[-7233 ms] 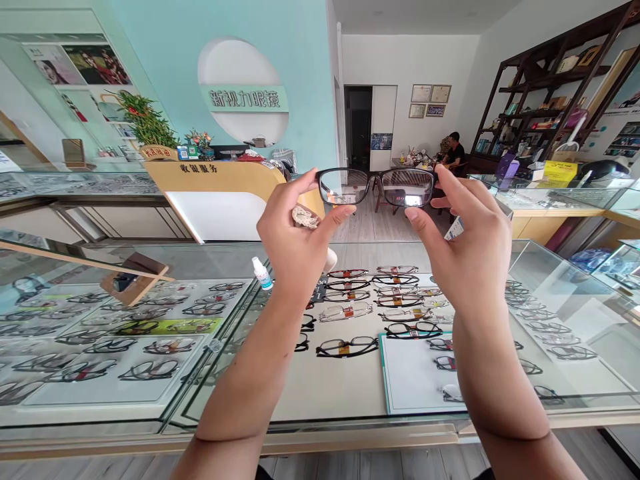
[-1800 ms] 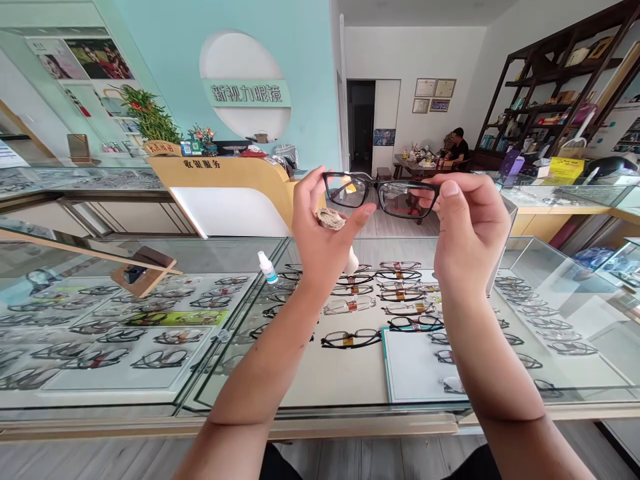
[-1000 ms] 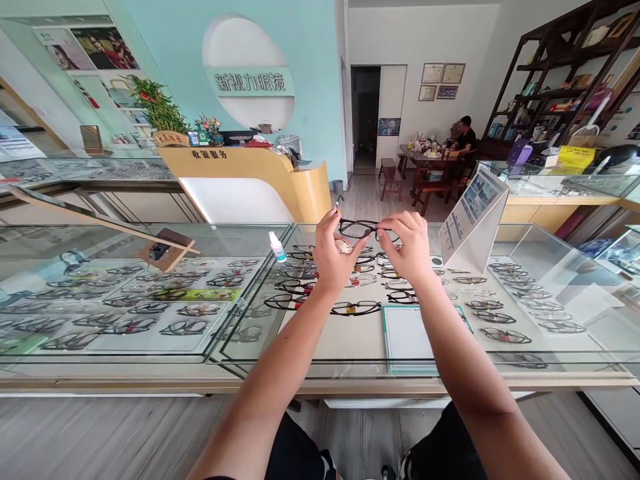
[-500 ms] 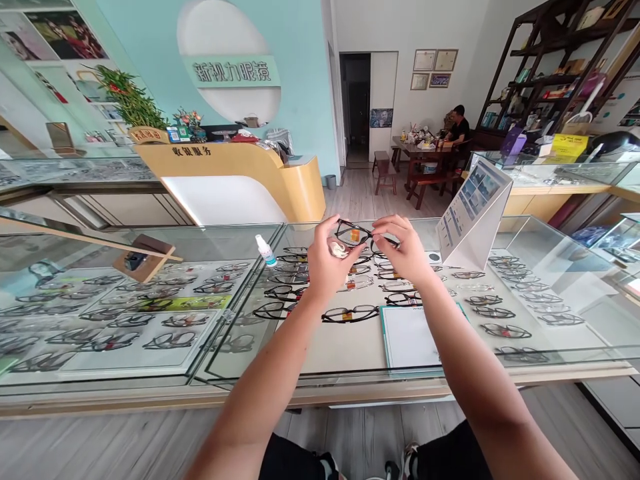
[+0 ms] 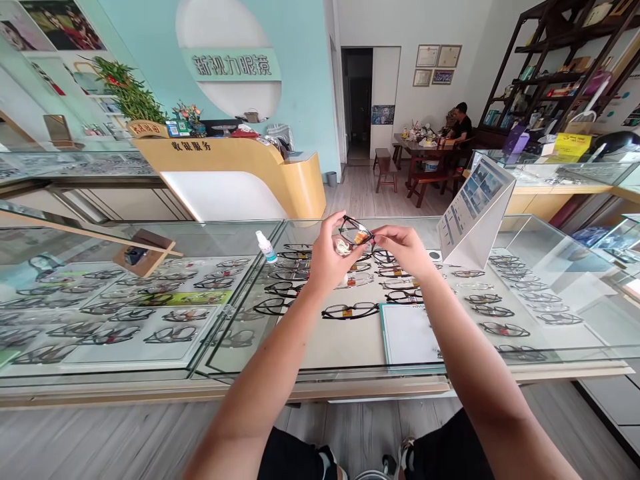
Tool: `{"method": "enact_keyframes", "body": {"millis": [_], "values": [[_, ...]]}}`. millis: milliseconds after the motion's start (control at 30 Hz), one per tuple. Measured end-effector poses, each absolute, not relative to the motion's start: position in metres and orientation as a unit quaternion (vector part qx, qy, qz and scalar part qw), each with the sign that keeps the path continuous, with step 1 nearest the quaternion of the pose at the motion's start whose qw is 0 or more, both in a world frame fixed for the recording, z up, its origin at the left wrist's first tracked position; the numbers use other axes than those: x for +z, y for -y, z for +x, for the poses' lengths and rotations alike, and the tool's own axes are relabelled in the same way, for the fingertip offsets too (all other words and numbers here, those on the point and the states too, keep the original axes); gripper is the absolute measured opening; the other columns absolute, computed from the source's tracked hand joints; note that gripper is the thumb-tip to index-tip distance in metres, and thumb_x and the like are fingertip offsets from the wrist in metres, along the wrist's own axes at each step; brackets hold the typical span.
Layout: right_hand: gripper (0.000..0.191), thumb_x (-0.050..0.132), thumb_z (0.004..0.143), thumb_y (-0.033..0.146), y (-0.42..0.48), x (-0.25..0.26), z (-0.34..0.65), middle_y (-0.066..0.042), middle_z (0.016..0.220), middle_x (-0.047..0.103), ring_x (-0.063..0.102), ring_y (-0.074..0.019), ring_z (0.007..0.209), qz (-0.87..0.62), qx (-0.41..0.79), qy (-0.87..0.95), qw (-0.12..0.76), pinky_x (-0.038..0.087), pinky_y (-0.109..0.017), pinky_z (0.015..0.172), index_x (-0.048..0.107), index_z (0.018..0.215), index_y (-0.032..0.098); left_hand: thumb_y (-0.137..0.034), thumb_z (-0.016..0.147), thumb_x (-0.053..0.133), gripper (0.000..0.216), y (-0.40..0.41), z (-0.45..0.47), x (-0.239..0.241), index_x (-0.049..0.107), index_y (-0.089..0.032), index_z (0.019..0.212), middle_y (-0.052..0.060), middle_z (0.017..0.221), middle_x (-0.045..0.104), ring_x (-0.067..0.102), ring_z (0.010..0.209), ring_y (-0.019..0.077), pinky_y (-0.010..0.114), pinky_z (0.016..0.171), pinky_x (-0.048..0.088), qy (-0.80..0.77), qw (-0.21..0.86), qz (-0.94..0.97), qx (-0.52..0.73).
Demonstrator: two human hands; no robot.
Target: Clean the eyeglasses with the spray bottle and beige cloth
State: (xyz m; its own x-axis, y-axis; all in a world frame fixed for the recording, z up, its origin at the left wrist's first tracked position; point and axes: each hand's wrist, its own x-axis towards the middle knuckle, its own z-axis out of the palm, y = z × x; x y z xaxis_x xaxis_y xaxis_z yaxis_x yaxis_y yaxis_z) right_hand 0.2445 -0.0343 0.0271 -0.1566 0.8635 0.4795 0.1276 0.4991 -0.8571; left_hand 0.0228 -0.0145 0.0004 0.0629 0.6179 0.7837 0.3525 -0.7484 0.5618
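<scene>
So, over on the left a small white bottle [image 5: 265, 247] stands on the glass counter [image 5: 220, 233]. The left hand [image 5: 325, 261] is closed on the black glasses [image 5: 356, 233], with a crumpled cloth [image 5: 343, 248] tucked in its palm. Glasses are held up just above the counter, between both hands. The right hand [image 5: 407, 250] pinches their other end, near a slanted sign [image 5: 473, 213].
</scene>
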Motion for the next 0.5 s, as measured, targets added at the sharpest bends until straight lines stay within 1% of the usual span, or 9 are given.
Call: {"method": "enact_keyframes", "body": {"millis": [67,100,133,200,233,267,367,433,500], "values": [[0.025,0.079,0.095,0.046,0.031,0.024,0.244,-0.008,0.102,0.089,0.079,-0.027,0.099,-0.373,0.325,0.663,0.561,0.061,-0.042,0.095,0.087,0.092,0.023,-0.052,0.085,0.101,0.09,0.018,0.025,0.003,0.057,-0.026,0.159,0.015,0.145,0.076,0.073,0.079,0.0152,0.034,0.078,0.064,-0.34,0.098,0.692,0.63],[0.026,0.079,0.096,0.046,0.03,0.023,0.244,-0.008,0.103,0.09,0.08,-0.0271,0.099,-0.377,0.311,0.655,0.576,0.062,-0.042,0.096,0.088,0.093,0.022,-0.053,0.087,0.098,0.082,0.021,0.026,0.005,0.061,-0.025,0.154,0.013,0.139,0.078,0.069,0.074,0.0131,0.032,0.076,0.061,-0.344,0.093,0.674,0.647],[0.026,0.078,0.097,0.046,0.029,0.021,0.243,-0.008,0.107,0.09,0.082,-0.0271,0.1,-0.378,0.291,0.648,0.593,0.063,-0.042,0.097,0.088,0.094,0.022,-0.055,0.091,0.094,0.068,0.025,0.028,0.008,0.068,-0.023,0.145,0.009,0.127,0.08,0.066,0.072,0.0123,0.031,0.075,0.059,-0.352,0.093,0.659,0.659],[0.024,0.077,0.1,0.044,0.028,0.018,0.238,-0.009,0.115,0.091,0.084,-0.0272,0.105,-0.375,0.225,0.644,0.627,0.065,-0.044,0.101,0.088,0.098,0.023,-0.056,0.099,0.083,0.039,0.034,0.032,0.013,0.079,-0.021,0.116,0.003,0.097,0.079,0.066,0.073,0.0139,0.03,0.077,0.056,-0.369,0.12,0.65,0.654],[0.022,0.076,0.102,0.042,0.029,0.016,0.234,-0.009,0.12,0.09,0.084,-0.0273,0.109,-0.368,0.181,0.647,0.642,0.066,-0.044,0.103,0.088,0.1,0.023,-0.057,0.102,0.08,0.036,0.038,0.034,0.016,0.082,-0.021,0.104,0.002,0.087,0.077,0.067,0.074,0.0151,0.029,0.077,0.055,-0.377,0.149,0.654,0.639],[0.019,0.076,0.103,0.039,0.031,0.014,0.229,-0.009,0.122,0.09,0.084,-0.028,0.115,-0.36,0.129,0.653,0.653,0.066,-0.045,0.107,0.088,0.103,0.024,-0.058,0.101,0.079,0.038,0.041,0.036,0.018,0.084,-0.021,0.098,0.002,0.082,0.077,0.067,0.074,0.0158,0.029,0.076,0.054,-0.381,0.182,0.657,0.624],[0.018,0.071,0.108,0.031,0.037,0.007,0.212,-0.012,0.127,0.089,0.085,-0.0284,0.121,-0.336,0.006,0.667,0.665,0.067,-0.046,0.109,0.088,0.111,0.025,-0.065,0.093,0.085,0.044,0.046,0.041,0.02,0.09,-0.022,0.101,0.0,0.074,0.075,0.059,0.065,0.0146,0.029,0.067,0.049,-0.381,0.274,0.648,0.6],[0.022,0.067,0.111,0.028,0.042,0.002,0.203,-0.014,0.134,0.088,0.084,-0.0296,0.127,-0.338,-0.032,0.684,0.645,0.067,-0.048,0.113,0.087,0.12,0.025,-0.068,0.087,0.09,0.048,0.045,0.043,0.02,0.09,-0.021,0.1,-0.001,0.068,0.069,0.051,0.058,0.0129,0.029,0.059,0.044,-0.376,0.323,0.627,0.601],[0.026,0.064,0.113,0.026,0.045,-0.001,0.198,-0.015,0.142,0.086,0.082,-0.0303,0.133,-0.342,-0.048,0.698,0.627,0.067,-0.05,0.116,0.086,0.127,0.026,-0.069,0.082,0.094,0.051,0.042,0.044,0.02,0.089,-0.021,0.097,-0.002,0.064,0.064,0.048,0.056,0.0121,0.028,0.055,0.041,-0.371,0.363,0.599,0.61]]}}
